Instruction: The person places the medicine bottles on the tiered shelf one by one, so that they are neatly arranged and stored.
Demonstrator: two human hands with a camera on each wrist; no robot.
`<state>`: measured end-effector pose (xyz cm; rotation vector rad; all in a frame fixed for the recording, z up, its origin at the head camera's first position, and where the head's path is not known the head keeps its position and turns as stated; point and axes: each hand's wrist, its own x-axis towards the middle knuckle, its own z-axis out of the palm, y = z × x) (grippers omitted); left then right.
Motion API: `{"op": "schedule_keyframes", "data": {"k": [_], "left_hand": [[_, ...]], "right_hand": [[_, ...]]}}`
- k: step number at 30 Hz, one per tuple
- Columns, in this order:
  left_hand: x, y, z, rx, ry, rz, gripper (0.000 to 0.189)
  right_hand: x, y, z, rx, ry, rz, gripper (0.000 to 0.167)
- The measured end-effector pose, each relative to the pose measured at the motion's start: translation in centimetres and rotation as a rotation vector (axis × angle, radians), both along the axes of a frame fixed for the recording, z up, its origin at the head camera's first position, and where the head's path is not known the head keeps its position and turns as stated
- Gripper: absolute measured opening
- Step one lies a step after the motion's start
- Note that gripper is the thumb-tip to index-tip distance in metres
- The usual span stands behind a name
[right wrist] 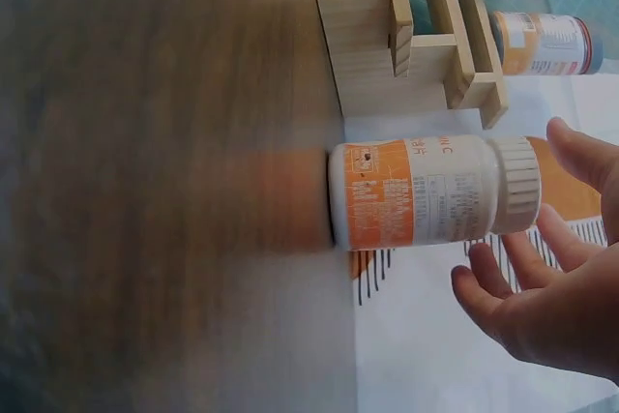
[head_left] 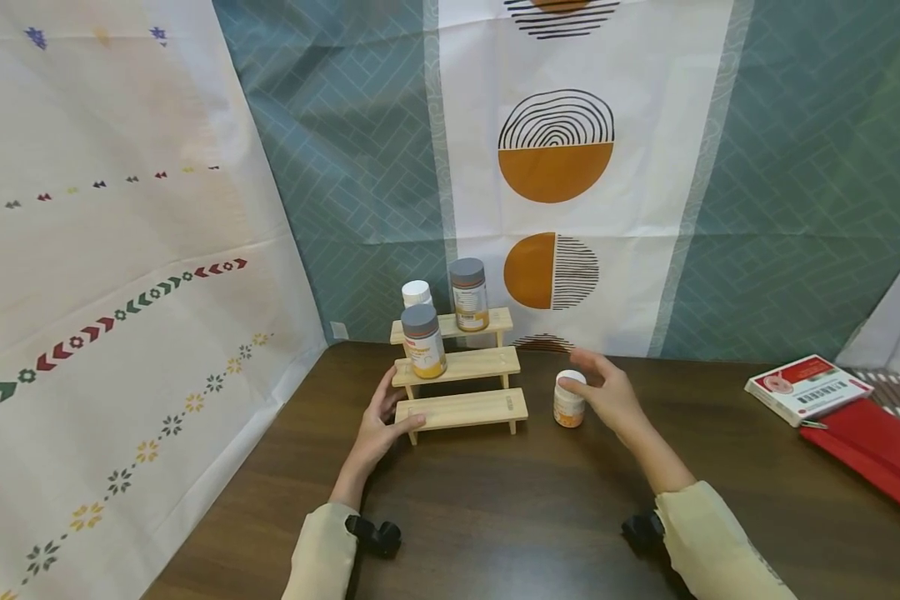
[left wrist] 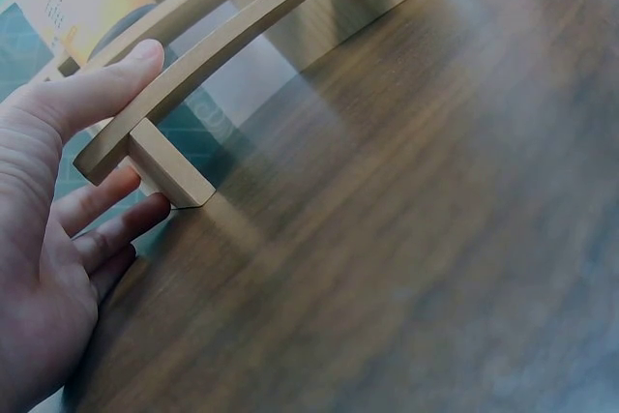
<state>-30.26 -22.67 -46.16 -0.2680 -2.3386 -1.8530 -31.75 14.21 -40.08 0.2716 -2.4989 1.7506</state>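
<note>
A three-step wooden display stand (head_left: 461,409) stands on the table, and my left hand (head_left: 378,423) grips the left end of its lowest step. In the left wrist view the thumb (left wrist: 131,79) lies over the board's edge, with fingers below beside the leg. Right of the stand, a white pill bottle with an orange label (right wrist: 416,192) stands upright on the table. My right hand (head_left: 607,396) is around its cap, fingers spread and bent slightly. A grey-capped bottle (head_left: 424,343) sits on the middle step; another grey-capped bottle (head_left: 470,296) and a white-capped bottle (head_left: 416,293) are on the top step.
At the far right lie a red-and-white box (head_left: 808,388) and a red pouch (head_left: 870,450), beside a brown patterned item (head_left: 896,396). A patterned cloth (head_left: 367,192) hangs behind the table (head_left: 510,508), and a white cloth (head_left: 157,350) borders its left side.
</note>
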Motion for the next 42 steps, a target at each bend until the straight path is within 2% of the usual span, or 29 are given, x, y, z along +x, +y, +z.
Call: {"op": "schedule_keyframes", "data": {"k": [13,22,35,42], "left_hand": [[0.0,-0.1,0.0,-0.013,-0.018,0.016,0.092],[0.0,-0.1,0.1,-0.007,-0.023,0.017,0.093],[0.0,0.1,0.3,-0.001,-0.04,0.008,0.093],[0.1,0.1,0.4,0.001,-0.052,0.007,0.093]], "right_hand": [[-0.3,0.1,-1.0,0.019,-0.143,0.091,0.067],[-0.3,0.1,-1.1,0.041,-0.148,0.127,0.065],[-0.5,0.5,-1.3,0.052,-0.167,0.116,0.064],[-0.5,0.3,-1.2,0.019,-0.165,0.087,0.061]]}}
